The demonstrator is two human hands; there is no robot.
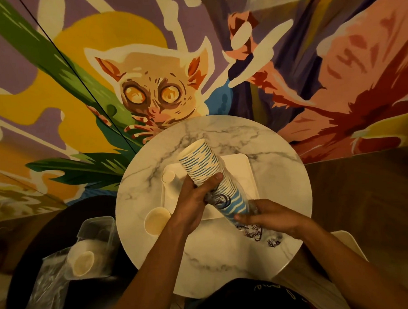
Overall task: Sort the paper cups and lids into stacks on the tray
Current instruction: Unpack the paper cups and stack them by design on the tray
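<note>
Both hands are on a long stack of blue-striped paper cups [206,172], held tilted above the white tray [246,173] at the middle of the round marble tabletop [277,175]. The left hand [195,201] wraps around the stack's middle, fingers closed over it. The right hand [267,215] grips the lower end, where clear plastic wrap [253,208] seems to cling to the cups, though the glare makes that hard to be sure of. A short white cup stack [168,176] lies at the tray's far-left corner. A loose lid [156,220] rests on the tabletop near its left edge, just beside the tray. Off the table to the left, a clear plastic container [95,248] holds more lids.
</note>
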